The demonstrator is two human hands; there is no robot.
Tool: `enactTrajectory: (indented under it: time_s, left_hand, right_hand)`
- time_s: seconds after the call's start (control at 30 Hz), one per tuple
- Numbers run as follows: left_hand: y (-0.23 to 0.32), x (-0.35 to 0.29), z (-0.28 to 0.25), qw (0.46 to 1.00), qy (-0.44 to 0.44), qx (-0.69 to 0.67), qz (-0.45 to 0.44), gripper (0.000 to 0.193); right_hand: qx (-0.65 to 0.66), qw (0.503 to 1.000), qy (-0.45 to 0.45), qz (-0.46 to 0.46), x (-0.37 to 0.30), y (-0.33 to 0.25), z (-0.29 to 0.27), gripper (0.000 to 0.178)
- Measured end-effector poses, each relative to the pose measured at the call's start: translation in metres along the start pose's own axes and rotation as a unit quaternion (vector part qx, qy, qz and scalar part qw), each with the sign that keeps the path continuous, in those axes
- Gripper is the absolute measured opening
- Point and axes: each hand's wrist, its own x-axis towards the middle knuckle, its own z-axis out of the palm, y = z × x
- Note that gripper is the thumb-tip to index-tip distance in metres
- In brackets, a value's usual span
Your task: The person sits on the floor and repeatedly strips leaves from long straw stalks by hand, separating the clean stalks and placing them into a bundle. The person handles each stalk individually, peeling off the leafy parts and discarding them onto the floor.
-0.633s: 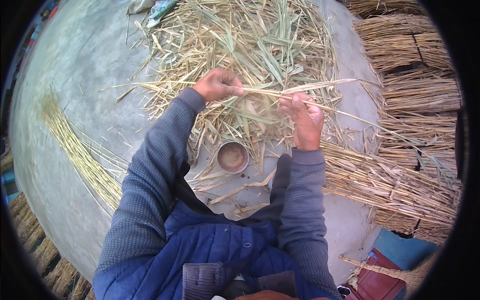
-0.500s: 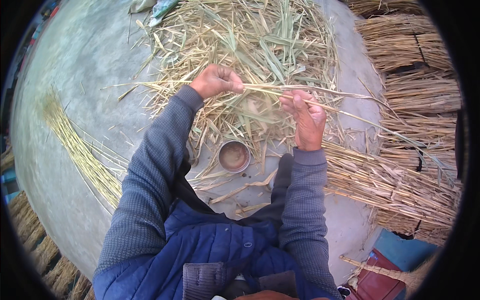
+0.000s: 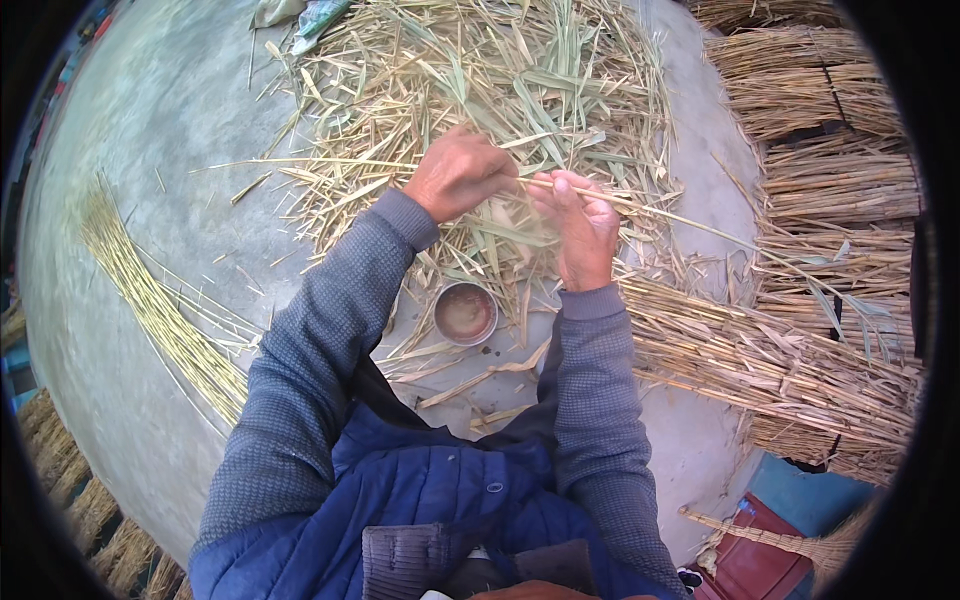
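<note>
A long, thin reed stalk [image 3: 690,222] runs across in front of me, its green leafy tip reaching far right. My left hand [image 3: 462,175] is closed around it, back of the hand upward. Close beside it, my right hand [image 3: 584,232] pinches the same stalk between thumb and fingers. The stretch inside my left fingers is hidden. Both hands are over a large pile of dry and greenish leaf strips [image 3: 560,85] on the floor. Below them, between my legs, stands a small round metal bowl [image 3: 494,325] with something brownish inside.
A bundle of thin bare stalks [image 3: 165,310] lies on the grey floor [image 3: 190,110] at left. Leafy stalks [image 3: 760,355] lie close by my right forearm. Tied bundles [image 3: 790,95] are stacked along the right. A dark red object [image 3: 760,568] sits at lower right.
My left hand has slid right along the stalk, close to my right hand, which shifted slightly left. The brownish dry leaf strip trailing from the stalk no longer shows.
</note>
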Motion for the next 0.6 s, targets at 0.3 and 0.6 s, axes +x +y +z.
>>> enactTrajectory:
  time_s: [0.3,0.6]
  left_hand:
    - [-0.011,-0.009,-0.017,0.997,-0.028,-0.045,-0.059,0.024]
    - [0.011,0.002,0.025,0.931,0.075,-0.313,-0.174,0.015]
  right_hand:
    - [-0.054,0.996,0.072,-0.024,-0.001,-0.016,-0.018,0.030]
    - [-0.047,0.997,0.028,-0.055,-0.003,-0.004,-0.008,0.028]
